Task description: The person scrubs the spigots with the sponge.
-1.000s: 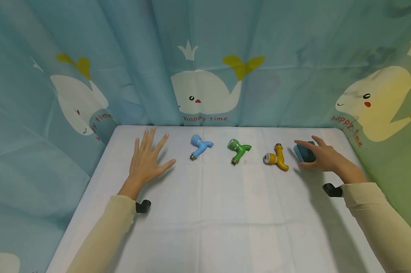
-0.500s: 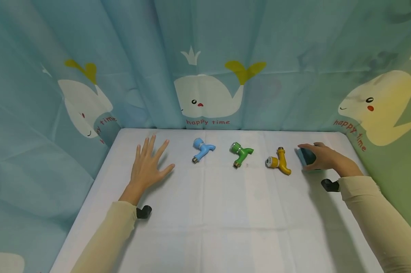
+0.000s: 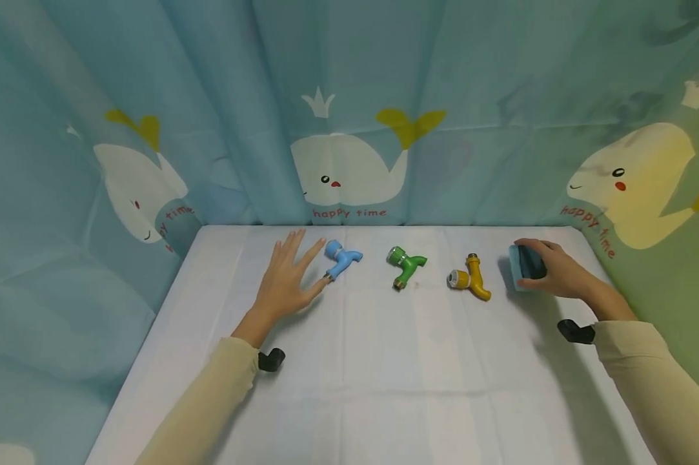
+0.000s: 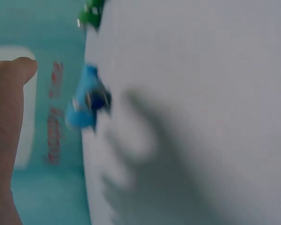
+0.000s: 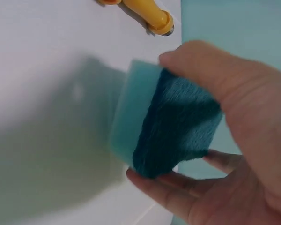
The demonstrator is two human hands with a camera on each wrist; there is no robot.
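Between its thumb and fingers my right hand (image 3: pixel 564 274) grips a sponge (image 3: pixel 516 268), at the right of the table. In the right wrist view the sponge (image 5: pixel 178 124) shows a light blue foam side and a dark teal scouring side, with a shadow on the cloth beside it. My left hand (image 3: pixel 285 281) is spread over the left part of the table, its thumb close to a blue faucet (image 3: pixel 341 259); whether they touch I cannot tell. The left wrist view has the blue faucet (image 4: pixel 86 101) blurred, past the thumb.
A green faucet (image 3: pixel 407 265) lies mid-table, and a yellow faucet (image 3: pixel 474 278) lies left of the sponge. White cloth (image 3: pixel 407 387) covers the table. Whale-printed curtains (image 3: pixel 349 84) stand along its back and sides.
My left hand has moved right, toward the blue faucet. The right hand now holds the sponge turned more upright and slightly farther right. The faucets stay put on the cloth.
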